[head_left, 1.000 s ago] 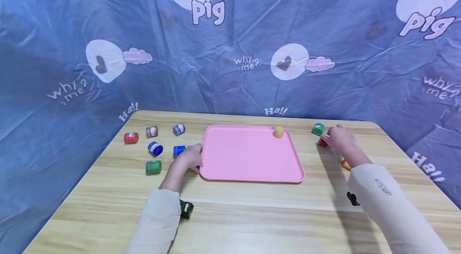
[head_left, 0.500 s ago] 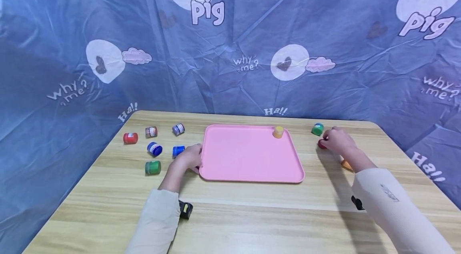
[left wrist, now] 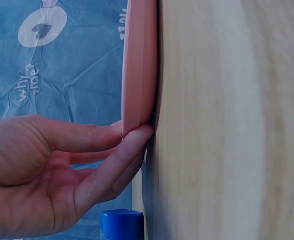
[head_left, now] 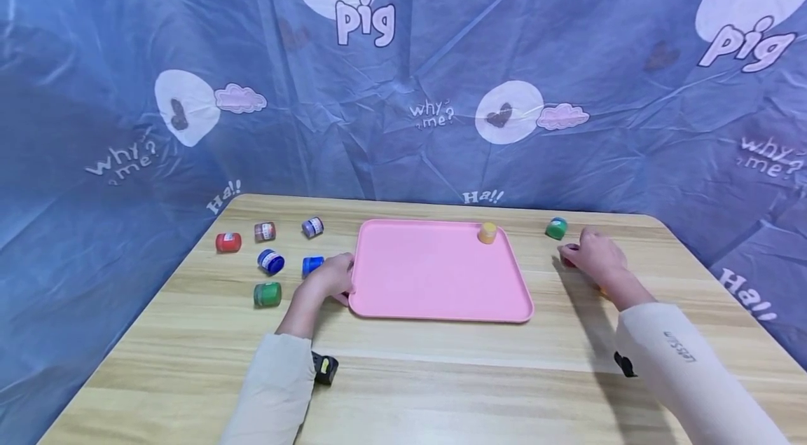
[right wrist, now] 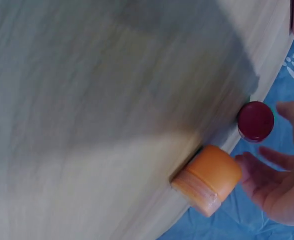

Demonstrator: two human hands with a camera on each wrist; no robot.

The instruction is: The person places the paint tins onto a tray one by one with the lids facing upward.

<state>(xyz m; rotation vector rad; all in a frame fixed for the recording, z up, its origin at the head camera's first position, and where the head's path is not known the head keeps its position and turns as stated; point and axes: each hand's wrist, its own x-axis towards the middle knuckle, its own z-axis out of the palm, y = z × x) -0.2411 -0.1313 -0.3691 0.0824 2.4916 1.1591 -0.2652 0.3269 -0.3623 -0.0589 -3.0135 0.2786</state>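
My left hand [head_left: 332,275] pinches the left rim of a pink tray [head_left: 435,270]; in the left wrist view the thumb and fingers meet on the tray's edge. A small blue jar [head_left: 312,264] lies just left of that hand. On the right, my right hand [head_left: 599,256] is at a small dark red jar [head_left: 569,255]. In the right wrist view its fingers are spread and bent beside the dark red jar [right wrist: 255,121], with a visible gap from the lid. An orange jar [right wrist: 206,179] lies near those fingers, mostly hidden under the wrist in the head view.
A yellow jar [head_left: 487,233] stands in the tray's far right corner. A green jar [head_left: 557,228] sits beyond my right hand. At the left lie several more jars, including a red jar [head_left: 228,242] and a green jar [head_left: 267,294]. Blue cloth [head_left: 403,115] hangs behind the table.
The dark red jar has turned and shifted slightly at my right hand, which has moved a little and now leaves the jar's lid in sight. My left hand and the tray stay put.
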